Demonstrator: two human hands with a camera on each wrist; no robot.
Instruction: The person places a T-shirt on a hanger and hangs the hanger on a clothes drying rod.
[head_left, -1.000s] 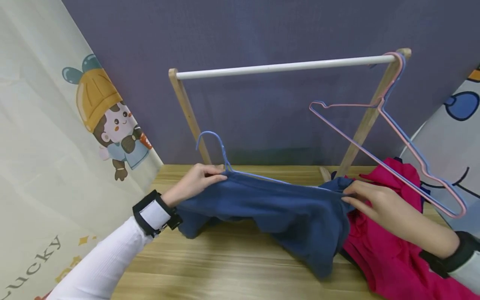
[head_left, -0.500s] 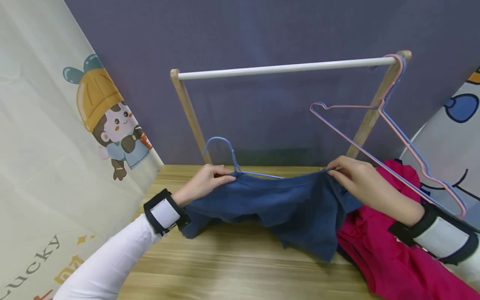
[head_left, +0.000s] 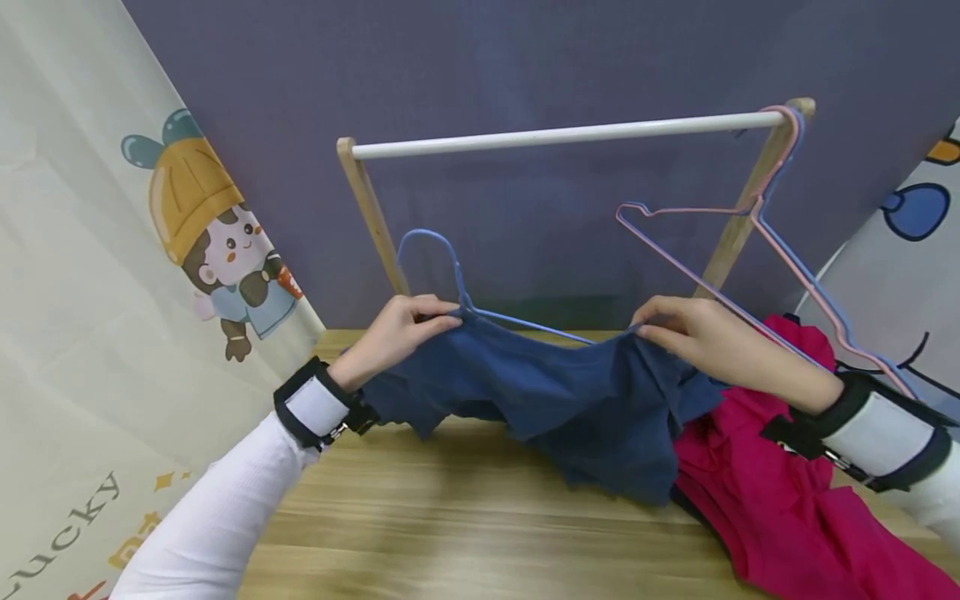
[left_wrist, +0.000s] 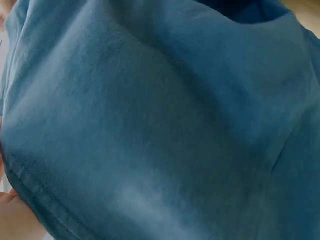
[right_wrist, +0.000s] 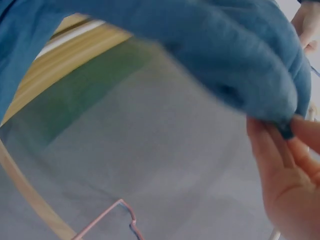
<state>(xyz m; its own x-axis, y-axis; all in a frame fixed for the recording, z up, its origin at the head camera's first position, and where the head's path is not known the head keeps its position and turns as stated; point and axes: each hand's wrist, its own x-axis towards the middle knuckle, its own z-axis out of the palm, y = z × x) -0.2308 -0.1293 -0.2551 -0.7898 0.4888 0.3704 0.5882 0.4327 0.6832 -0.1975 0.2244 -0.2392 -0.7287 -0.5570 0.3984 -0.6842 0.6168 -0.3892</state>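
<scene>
A dark blue garment (head_left: 540, 392) hangs in loose folds between both hands, its lower part drooping over the table. My left hand (head_left: 393, 337) pinches its upper edge beside the neck of a blue hanger (head_left: 532, 326). The hanger's hook stands up above the cloth, and part of its frame is hidden inside the garment. Thumb and fingers of my right hand (head_left: 697, 342) pinch the same edge farther right. In the right wrist view, a bit of the cloth (right_wrist: 240, 75) shows between that hand's fingertips (right_wrist: 260, 130). Cloth fills nearly all of the left wrist view.
Behind the garment stands a rack with a white rail (head_left: 570, 133) and wooden posts. A pink hanger (head_left: 795, 250) and a blue one hang together at its right end. Bright pink clothing (head_left: 787, 500) lies on the wooden table (head_left: 450, 542) at right. Printed curtains flank both sides.
My right hand has moved left along the garment's edge, then up. Recently both hands have raised the garment and blue hanger a little, and the cloth sags more between them.
</scene>
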